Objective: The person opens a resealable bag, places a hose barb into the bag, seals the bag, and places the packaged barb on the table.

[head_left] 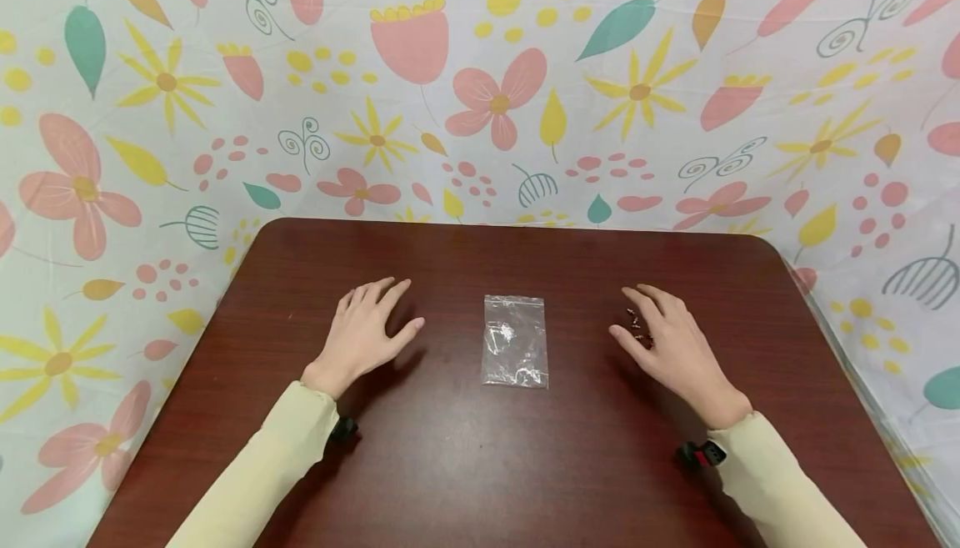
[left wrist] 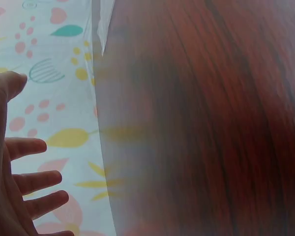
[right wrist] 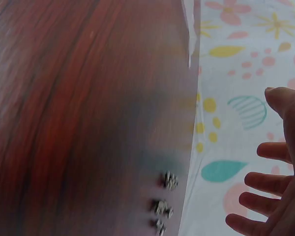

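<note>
A clear zip-lock plastic bag [head_left: 515,356] lies flat in the middle of the table, its zip strip toward the far side. To its left my left hand [head_left: 358,335] hovers over the wood, fingers spread and holding nothing; the left wrist view shows this hand [left wrist: 2,167] with its fingers apart. On the bag's other side is my right hand [head_left: 678,348], also spread and without anything in it. Several small shiny metal pieces [head_left: 634,322] lie beneath and beside its fingers. Close up, these metal pieces [right wrist: 161,207] look like tiny screws, but their exact kind is unclear.
The dark red-brown wooden table [head_left: 480,465] has rounded far corners. Behind it and along its sides hangs a white cloth [head_left: 480,47] printed with flowers and leaves. A dark wrist camera [head_left: 701,454] sits at the right sleeve cuff, another camera [head_left: 344,430] at the left.
</note>
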### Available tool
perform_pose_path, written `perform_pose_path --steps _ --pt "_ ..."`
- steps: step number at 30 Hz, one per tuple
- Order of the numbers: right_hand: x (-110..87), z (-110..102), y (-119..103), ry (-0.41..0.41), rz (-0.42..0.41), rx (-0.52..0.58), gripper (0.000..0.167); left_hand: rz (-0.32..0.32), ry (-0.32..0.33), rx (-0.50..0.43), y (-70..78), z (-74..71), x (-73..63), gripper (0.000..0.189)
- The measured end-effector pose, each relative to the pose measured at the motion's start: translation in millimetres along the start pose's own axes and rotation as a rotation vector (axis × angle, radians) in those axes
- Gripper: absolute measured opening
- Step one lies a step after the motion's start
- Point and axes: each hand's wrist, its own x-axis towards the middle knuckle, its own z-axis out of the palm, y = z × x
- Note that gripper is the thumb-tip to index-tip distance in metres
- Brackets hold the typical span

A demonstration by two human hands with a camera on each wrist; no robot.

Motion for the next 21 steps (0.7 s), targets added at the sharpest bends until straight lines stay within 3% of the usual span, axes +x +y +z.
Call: perform_pose_path --steps 21 --pt "33.2 36 -36 -0.157 -0.067 0.024 0.052 0.085 -0.055 -0.04 44.2 30.9 17.1 0.065"
